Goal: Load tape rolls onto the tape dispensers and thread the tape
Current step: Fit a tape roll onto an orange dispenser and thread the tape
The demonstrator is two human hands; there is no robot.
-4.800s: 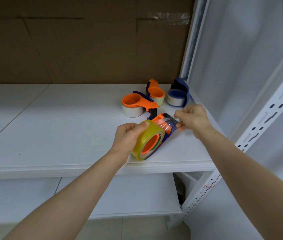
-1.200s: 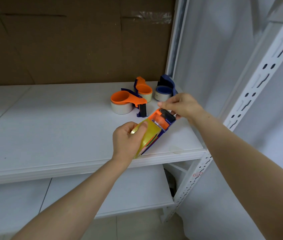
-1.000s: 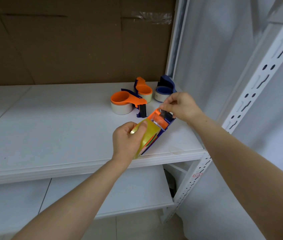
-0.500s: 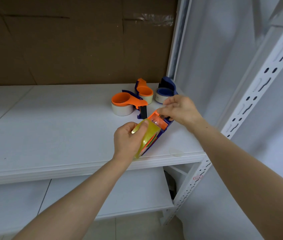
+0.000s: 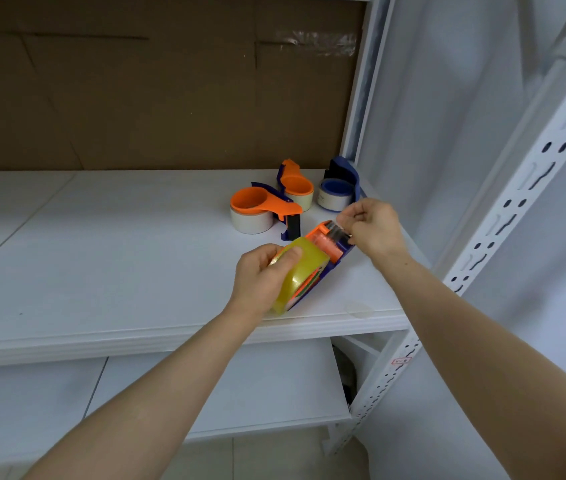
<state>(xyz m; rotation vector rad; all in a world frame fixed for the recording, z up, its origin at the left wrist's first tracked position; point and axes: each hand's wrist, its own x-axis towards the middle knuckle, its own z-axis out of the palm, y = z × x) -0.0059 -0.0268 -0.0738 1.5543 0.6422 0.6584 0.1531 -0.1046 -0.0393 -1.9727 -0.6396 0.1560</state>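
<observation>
A yellowish clear tape roll (image 5: 304, 271) sits on an orange and blue tape dispenser (image 5: 328, 249), tilted on edge over the white shelf (image 5: 119, 265). My left hand (image 5: 261, 278) grips the roll, thumb across its outer face. My right hand (image 5: 373, 226) pinches the clear tape end (image 5: 338, 233) at the dispenser's front, over the orange flap. Behind them stand three loaded dispensers: an orange one (image 5: 257, 211), a second orange one (image 5: 295, 187) and a blue one (image 5: 338, 188).
A white perforated upright (image 5: 503, 220) rises at the right, close to my right arm. Brown cardboard (image 5: 153, 84) backs the shelf. A lower shelf (image 5: 240, 393) lies beneath. The shelf's front edge runs just under the held dispenser.
My right hand has shifted a little along the dispenser's front and now pinches the tape end over the flap. My left hand keeps its grip on the roll.
</observation>
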